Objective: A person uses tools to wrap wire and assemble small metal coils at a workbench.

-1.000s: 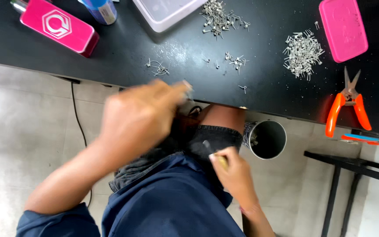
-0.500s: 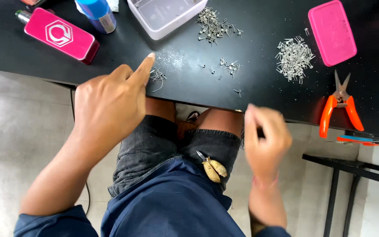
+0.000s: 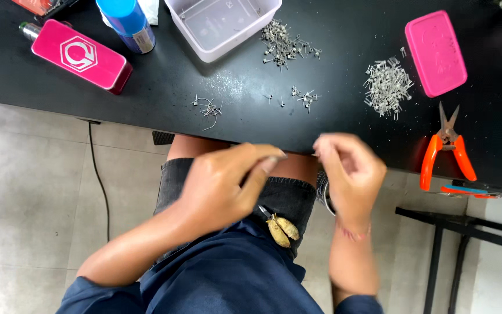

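Left hand [image 3: 228, 186] and right hand [image 3: 350, 171] — fingers pinched together (contents too small to tell) — hover by the black table [image 3: 164, 93].

Matt black tabletop [image 3: 164, 99]; glossy pink plastic case [image 3: 81, 54] (smooth); metal pins [image 3: 387, 87].

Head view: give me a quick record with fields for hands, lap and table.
left hand: raised at the table edge, fingers pinched; whether it holds anything cannot be told
right hand: blurred, fingers curled, facing the left hand
lap: small pliers lying on the shorts
table: black; clear tub, pink case, pink lid, orange snips, piles of small metal parts
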